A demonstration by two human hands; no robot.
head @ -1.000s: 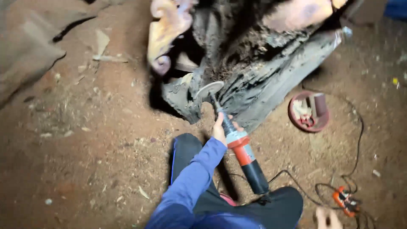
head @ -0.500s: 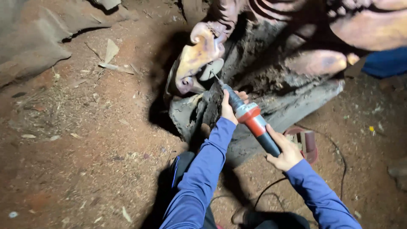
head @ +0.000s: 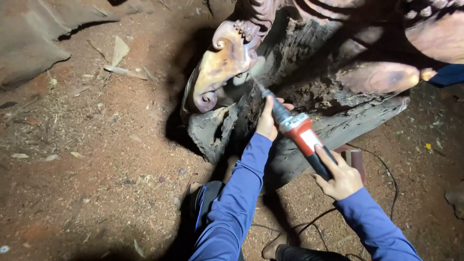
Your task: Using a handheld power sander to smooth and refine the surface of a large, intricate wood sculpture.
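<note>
Red dirt floor [head: 87,169] strewn with wood chips fills the left of the frame. At upper centre, a carved scroll [head: 223,60] on a dark log [head: 309,63]. Left hand [head: 268,121] closed around the front of the red grinder [head: 299,133], its spinning tip blurred against the scroll. Right hand [head: 340,178], centre right, grips the grinder's black rear handle. Black cord [head: 386,169] trails at lower right.

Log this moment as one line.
left hand: grips grinder front | right hand: holds its rear | disc: at carved wood
</note>
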